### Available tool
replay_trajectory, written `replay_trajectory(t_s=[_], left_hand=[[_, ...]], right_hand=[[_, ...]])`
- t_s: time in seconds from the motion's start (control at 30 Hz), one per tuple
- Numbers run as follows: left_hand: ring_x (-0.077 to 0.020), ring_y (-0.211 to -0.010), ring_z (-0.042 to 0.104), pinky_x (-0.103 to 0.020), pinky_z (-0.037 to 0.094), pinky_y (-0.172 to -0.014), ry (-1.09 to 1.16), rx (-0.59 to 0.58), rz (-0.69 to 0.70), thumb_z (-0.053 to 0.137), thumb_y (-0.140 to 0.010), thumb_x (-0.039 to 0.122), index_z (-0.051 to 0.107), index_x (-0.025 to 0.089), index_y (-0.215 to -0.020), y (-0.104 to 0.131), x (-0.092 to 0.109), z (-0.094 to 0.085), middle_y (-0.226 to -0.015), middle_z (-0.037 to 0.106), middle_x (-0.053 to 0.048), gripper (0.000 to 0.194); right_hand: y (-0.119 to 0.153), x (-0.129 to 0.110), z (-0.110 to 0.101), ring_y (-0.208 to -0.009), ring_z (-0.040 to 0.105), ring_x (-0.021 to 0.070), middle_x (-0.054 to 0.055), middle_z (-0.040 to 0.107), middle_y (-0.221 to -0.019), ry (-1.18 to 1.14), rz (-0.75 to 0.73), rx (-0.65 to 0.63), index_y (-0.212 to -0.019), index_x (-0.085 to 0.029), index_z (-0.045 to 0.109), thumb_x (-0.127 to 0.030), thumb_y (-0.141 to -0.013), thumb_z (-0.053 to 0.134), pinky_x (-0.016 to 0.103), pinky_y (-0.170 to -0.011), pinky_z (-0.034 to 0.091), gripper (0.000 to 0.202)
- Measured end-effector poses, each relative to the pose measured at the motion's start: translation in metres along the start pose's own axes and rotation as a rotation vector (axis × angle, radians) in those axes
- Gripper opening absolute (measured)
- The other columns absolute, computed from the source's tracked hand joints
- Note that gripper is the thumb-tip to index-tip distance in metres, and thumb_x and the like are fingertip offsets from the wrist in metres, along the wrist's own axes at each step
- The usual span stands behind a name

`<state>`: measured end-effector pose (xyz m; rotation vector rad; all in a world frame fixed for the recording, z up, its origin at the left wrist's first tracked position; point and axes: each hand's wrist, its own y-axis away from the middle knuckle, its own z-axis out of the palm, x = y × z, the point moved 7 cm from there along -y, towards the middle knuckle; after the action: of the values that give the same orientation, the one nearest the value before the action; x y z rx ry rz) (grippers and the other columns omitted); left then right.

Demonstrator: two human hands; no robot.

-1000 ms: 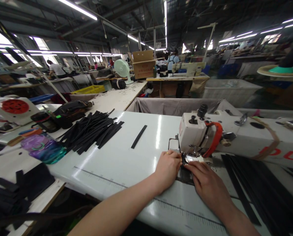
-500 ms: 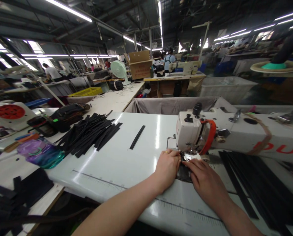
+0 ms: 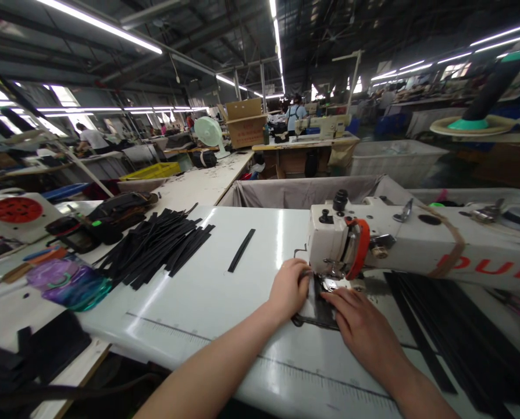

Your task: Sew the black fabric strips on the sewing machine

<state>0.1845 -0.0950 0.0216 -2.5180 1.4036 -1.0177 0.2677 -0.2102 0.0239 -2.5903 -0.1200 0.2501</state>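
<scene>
My left hand (image 3: 289, 291) is just left of the needle area of a white sewing machine (image 3: 330, 241). Its fingers curl downward and their tips are hidden, so what they hold cannot be made out. My right hand (image 3: 358, 314) lies right of the presser foot (image 3: 330, 284), thumb and fingertips closed on a small black strip (image 3: 319, 299) by the needle. Part of that strip is covered by my fingers. A single black strip (image 3: 241, 250) lies alone on the pale table to the left.
A heap of black strips (image 3: 155, 247) lies at the table's left, beside a purple-teal pouch (image 3: 70, 282). Longer black strips (image 3: 452, 326) lie under the machine arm. Behind the table is a cloth-lined bin (image 3: 303, 192). A green fan (image 3: 208, 132) and a person (image 3: 295, 113) are farther off.
My left hand has drawn slightly left, away from the needle, leaving a gap between the hands. My right hand stays nearly in place. The camera view has shifted slightly.
</scene>
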Motion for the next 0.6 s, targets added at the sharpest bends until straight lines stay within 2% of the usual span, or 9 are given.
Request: replay_trajectory(t_s=[0.13,0.2,0.27,0.33,0.47,0.6], left_hand=[[-0.0243,-0.128,0.045,-0.046,0.039,-0.109,-0.169,-0.1,0.111,0.053,-0.094,0.023,0.069,0.02,-0.096,-0.01,-0.004,0.003,-0.127,0.059,-0.007,0.015],[-0.0266,-0.132,0.042,-0.053,0.035,-0.11,-0.268,-0.061,0.046,0.051,-0.096,0.028,0.069,0.023,-0.097,-0.011,-0.01,-0.005,-0.13,0.058,-0.006,0.019],[-0.0292,-0.134,0.04,-0.057,0.031,-0.112,-0.345,0.028,-0.048,0.054,-0.095,0.028,0.069,0.021,-0.098,-0.01,-0.017,-0.018,-0.134,0.056,-0.008,0.017],[-0.0297,-0.129,0.046,-0.053,0.033,-0.111,-0.347,0.055,-0.061,0.059,-0.092,0.025,0.07,0.017,-0.09,-0.006,-0.015,-0.023,-0.13,0.06,-0.01,0.014],[-0.0224,-0.099,0.061,-0.038,0.05,-0.093,-0.096,-0.059,0.052,0.062,-0.09,0.024,0.069,0.016,-0.08,0.007,0.002,-0.013,-0.102,0.07,-0.008,0.014],[-0.0208,-0.099,0.061,-0.034,0.05,-0.091,0.106,-0.091,0.059,0.062,-0.088,0.017,0.072,0.018,-0.081,0.017,0.009,-0.01,-0.105,0.07,-0.005,0.012]], right_hand=[[0.001,0.0,0.0,-0.092,0.058,0.0248,0.007,0.064,-0.102,-0.036,0.005,-0.013,-0.109,-0.018,0.061,-0.006,-0.087,0.041,0.041,-0.082,0.052,0.032],[0.002,0.0,0.0,-0.092,0.058,0.0242,0.008,0.064,-0.102,-0.053,0.016,-0.015,-0.108,-0.018,0.061,-0.006,-0.088,0.04,0.041,-0.082,0.051,0.032],[0.003,0.001,0.0,-0.094,0.058,0.024,0.008,0.063,-0.103,-0.065,0.034,-0.008,-0.108,-0.018,0.061,-0.006,-0.088,0.04,0.04,-0.082,0.052,0.031],[0.003,0.002,0.0,-0.095,0.057,0.0244,0.009,0.063,-0.104,-0.071,0.041,0.006,-0.109,-0.017,0.061,-0.007,-0.088,0.04,0.041,-0.083,0.052,0.031],[0.001,-0.002,-0.001,-0.096,0.057,0.0254,0.01,0.062,-0.107,-0.07,-0.006,-0.011,-0.117,-0.015,0.061,-0.009,-0.089,0.042,0.044,-0.084,0.052,0.034],[-0.002,-0.006,-0.004,-0.094,0.058,0.025,0.009,0.063,-0.105,-0.077,-0.042,-0.018,-0.111,-0.017,0.064,-0.01,-0.09,0.043,0.042,-0.082,0.052,0.031]])
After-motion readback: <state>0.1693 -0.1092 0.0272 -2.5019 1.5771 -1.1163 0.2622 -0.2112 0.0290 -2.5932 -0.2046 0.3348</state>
